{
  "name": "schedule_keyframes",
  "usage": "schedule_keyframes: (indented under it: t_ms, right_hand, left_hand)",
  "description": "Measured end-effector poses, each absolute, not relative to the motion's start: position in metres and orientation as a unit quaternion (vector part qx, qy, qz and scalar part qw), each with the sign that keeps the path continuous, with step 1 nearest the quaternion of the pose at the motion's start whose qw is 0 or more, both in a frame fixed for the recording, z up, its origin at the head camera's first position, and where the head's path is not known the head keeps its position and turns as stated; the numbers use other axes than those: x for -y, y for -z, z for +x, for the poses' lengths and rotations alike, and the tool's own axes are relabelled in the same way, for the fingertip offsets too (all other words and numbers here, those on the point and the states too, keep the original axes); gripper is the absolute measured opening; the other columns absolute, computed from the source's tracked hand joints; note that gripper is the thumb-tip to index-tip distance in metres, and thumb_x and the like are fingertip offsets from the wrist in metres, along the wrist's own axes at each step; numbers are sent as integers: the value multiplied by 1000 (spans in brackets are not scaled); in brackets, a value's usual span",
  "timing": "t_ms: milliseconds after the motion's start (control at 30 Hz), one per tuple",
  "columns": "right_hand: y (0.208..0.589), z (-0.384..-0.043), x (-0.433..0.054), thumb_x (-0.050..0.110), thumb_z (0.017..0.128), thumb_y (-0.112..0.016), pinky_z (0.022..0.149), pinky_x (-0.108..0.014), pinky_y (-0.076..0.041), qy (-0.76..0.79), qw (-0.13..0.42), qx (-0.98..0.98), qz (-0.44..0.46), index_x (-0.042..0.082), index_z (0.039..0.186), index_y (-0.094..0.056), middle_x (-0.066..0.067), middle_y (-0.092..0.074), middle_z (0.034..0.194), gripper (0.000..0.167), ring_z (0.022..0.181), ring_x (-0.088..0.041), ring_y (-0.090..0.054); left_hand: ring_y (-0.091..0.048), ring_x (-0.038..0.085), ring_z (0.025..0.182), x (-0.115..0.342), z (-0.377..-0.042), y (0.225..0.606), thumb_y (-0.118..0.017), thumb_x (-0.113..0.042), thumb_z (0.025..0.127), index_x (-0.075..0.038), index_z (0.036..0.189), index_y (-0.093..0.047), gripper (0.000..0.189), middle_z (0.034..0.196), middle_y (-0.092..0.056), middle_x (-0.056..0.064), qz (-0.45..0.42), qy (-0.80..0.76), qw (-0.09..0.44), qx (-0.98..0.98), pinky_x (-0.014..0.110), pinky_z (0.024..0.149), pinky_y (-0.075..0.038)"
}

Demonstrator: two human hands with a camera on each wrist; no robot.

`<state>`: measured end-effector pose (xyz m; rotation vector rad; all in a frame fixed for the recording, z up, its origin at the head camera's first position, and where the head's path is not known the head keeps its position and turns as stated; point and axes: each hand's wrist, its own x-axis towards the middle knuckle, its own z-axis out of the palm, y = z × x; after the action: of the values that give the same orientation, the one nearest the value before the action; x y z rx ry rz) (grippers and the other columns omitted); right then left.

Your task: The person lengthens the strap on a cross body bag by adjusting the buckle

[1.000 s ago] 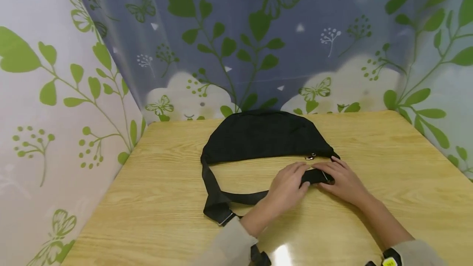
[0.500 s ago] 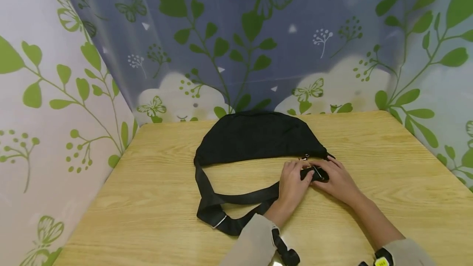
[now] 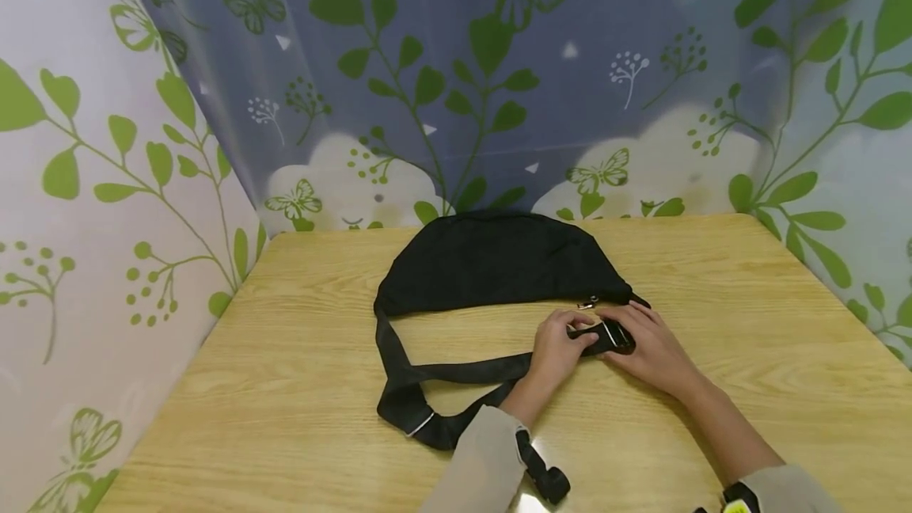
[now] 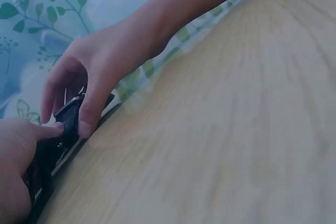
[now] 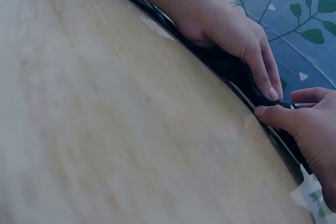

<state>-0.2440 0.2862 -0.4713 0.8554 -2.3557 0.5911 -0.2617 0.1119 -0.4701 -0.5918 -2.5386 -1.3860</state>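
A black waist bag [image 3: 499,264] lies at the back of the table, its strap [image 3: 470,371] looping toward the front. My left hand [image 3: 558,351] pinches the strap between thumb and fingers, just left of a buckle [image 3: 616,334] with a pale metal bar. At that buckle my right hand [image 3: 655,351] grips the strap's end, with its fingers partly hiding it. The left wrist view has the right hand [image 4: 107,59] curled over the dark buckle [image 4: 68,114]. In the right wrist view, the left thumb and fingers [image 5: 269,85] close on the black strap.
A metal slider [image 3: 420,423] sits on the strap's front left bend. A zipper pull [image 3: 587,303] hangs at the bag's lower right edge. Patterned curtains [image 3: 399,70] enclose the wooden table [image 3: 285,355] at the back and both sides.
My left hand has drawn back slightly left from the buckle over the last half second, so more strap shows between the hands. Earlier, its forearm shifted right. The right hand keeps its place.
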Motion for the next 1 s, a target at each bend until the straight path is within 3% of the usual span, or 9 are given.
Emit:
schedule_keyframes:
  t_ms: [267,433,700,1000]
  right_hand:
    - [471,-240,-287,16,64,-82,94,-53,-28,-223,263,891,296,-2,117,-57,-16,-58,111,61,105,-33,-50]
    - [472,-242,-291,15,64,-81,98,-49,-25,-217,263,893,294,-1,117,-58,-15,-60,110,60,104,-33,-52]
    - [476,-244,-294,13,58,-84,96,-48,-29,-240,294,876,298,0,111,-63,-12,-61,104,58,100,-32,-54]
    - [472,-246,-291,5,57,-84,93,-16,-29,-295,294,864,284,0,112,-62,-6,-61,107,60,99,-26,-54]
  left_hand:
    - [-49,4,72,-109,-266,471,-72,-11,79,-13,87,-72,9,75,-52,-10,-203,474,101,851,17,65,-39]
    - [-49,5,72,-108,-267,471,-70,-10,81,-12,89,-71,8,76,-52,-8,-206,482,98,846,18,66,-39]
    - [-53,9,79,-117,-265,472,-69,-12,82,-13,88,-67,7,81,-57,-6,-189,449,115,866,20,71,-42]
    - [-56,7,78,-129,-268,471,-70,-11,81,-12,87,-69,6,81,-64,-8,-156,548,123,813,21,69,-44]
